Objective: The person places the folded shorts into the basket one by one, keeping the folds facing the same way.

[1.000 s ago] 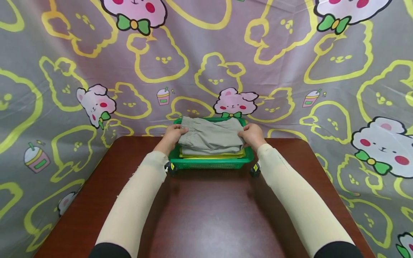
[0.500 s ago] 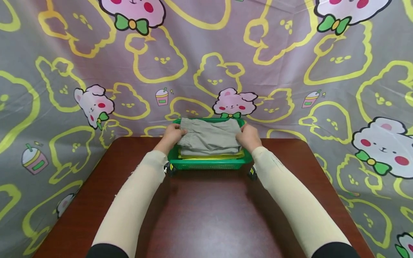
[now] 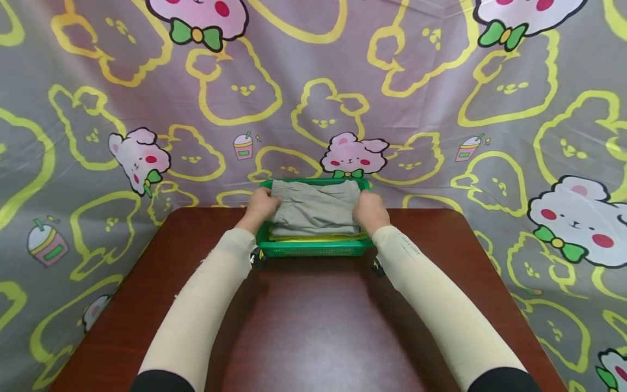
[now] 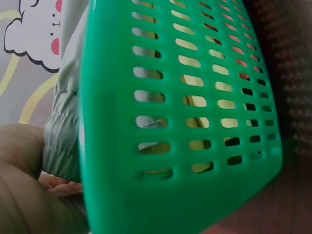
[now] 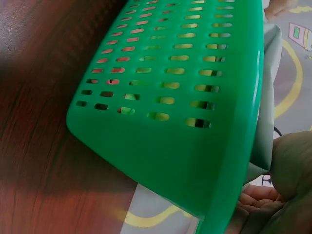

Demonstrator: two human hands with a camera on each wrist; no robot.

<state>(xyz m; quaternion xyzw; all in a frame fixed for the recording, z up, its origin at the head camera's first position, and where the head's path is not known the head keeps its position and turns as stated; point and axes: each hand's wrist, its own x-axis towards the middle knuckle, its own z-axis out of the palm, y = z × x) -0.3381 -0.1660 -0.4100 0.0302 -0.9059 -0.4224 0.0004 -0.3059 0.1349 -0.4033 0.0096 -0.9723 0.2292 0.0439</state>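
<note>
Folded grey-green pants [image 3: 313, 204] with a gathered elastic edge lie on top of a pile in the green plastic basket [image 3: 313, 250]. Yellow cloth [image 3: 313, 238] peeks out beneath them. My left hand [image 3: 262, 208] pinches the elastic end, thumb above and fingers below; the left wrist view shows this elastic edge [image 4: 63, 141] beside the basket rim. At the opposite end, my right hand [image 3: 372, 211] grips the pants' other edge. In the right wrist view its curled fingers [image 5: 261, 197] sit close to the rim, under the cloth.
The basket stands at the far edge of a brown wooden table [image 3: 313, 321], close to a hanging curtain [image 3: 313, 65] with cartoon prints. Through the basket's slots show yellow and reddish pieces lower in the pile.
My right hand has shifted a little to the left along with its end of the pants. The left hand stays at the elastic end, nearly still. The head view has turned slightly.
</note>
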